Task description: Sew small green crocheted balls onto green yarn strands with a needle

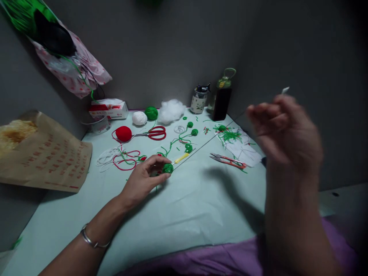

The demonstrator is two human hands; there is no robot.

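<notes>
My left hand (148, 172) pinches a small green crocheted ball (168, 168) just above the table. A thin dark thread (201, 146) runs taut from that ball up to the right. My right hand (283, 128) is raised at the right, fingers curled together around the thread's far end. A small white tip (285, 90) sticks up past its fingers; I cannot make out what it is. Beside the ball lies a yellow-handled crochet hook (181, 158). Behind it are small green crocheted pieces (188, 148) with trailing yarn.
Red-handled scissors (156, 133), orange thread snips (228, 160) and green yarn scraps (230, 136) lie about. Red (123, 133), white (139, 118) and green yarn balls (151, 113), stuffing (171, 111), a cup (198, 101) and a bottle (225, 82) stand behind. A paper bag (63, 153) is left.
</notes>
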